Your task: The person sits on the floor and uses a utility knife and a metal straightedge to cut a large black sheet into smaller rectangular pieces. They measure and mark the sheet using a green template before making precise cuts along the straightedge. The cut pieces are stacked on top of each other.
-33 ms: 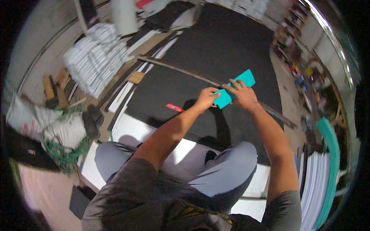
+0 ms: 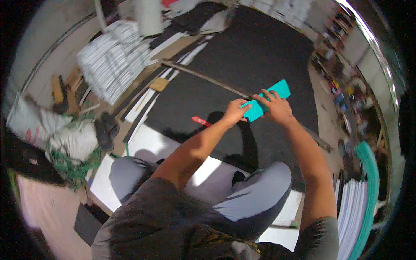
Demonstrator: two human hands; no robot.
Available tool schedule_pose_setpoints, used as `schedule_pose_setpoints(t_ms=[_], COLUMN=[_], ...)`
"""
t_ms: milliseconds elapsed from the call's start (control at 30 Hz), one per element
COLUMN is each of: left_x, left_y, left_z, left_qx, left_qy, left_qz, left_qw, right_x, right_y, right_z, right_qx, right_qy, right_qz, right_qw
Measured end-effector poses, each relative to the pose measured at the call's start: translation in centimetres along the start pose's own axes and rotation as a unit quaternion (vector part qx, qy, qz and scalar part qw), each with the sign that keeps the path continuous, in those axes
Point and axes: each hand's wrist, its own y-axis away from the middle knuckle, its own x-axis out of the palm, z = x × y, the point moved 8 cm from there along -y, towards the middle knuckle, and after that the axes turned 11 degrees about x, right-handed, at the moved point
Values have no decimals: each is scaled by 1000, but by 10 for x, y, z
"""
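A short, flat teal strip is held above a large black sheet, tilted with its far end up to the right. My left hand grips its near left end, thumb on top. Across its middle lies my right hand, fingers over the upper face and the thumb side under the edge; both hands are closed on it. Beneath them the black sheet carries a long thin bar that passes behind the hands. Beside my left forearm rests a small flat red object, its kind unclear.
White bundled stacks stand at the far left, near a yellowish block. White sacks with green netting lie at the left. On the right are upright white sheets, a long curved teal stack and cluttered shelves.
The surroundings have shifted slightly right in the view. Both hands keep their hold on the teal strip, with barely any change in their grip.
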Motion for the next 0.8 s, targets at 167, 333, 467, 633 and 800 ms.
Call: schedule_pose_setpoints(t_ms=[167, 333, 467, 633, 800], left_x=[-103, -189, -254, -357, -509], left_y=[1, 31, 54, 92, 186], left_z=[-7, 3, 37, 104, 237], left_qx=[44, 33, -5, -93, -16], left_qy=[3, 59, 88, 33, -110], left_qz=[-185, -384, -456, -557, -688], left_qw=[982, 921, 886, 825, 717], right_x=[-39, -16, 21, 94, 161], right_y=[-76, -151, -199, -256, -298], right_z=[94, 185, 260, 362, 460], right_qx=[-115, -181, -276, -365, -409], right_qy=[46, 20, 21, -24, -129], right_qz=[-13, -3, 13, 68, 127], right_qw=[992, 983, 961, 928, 894])
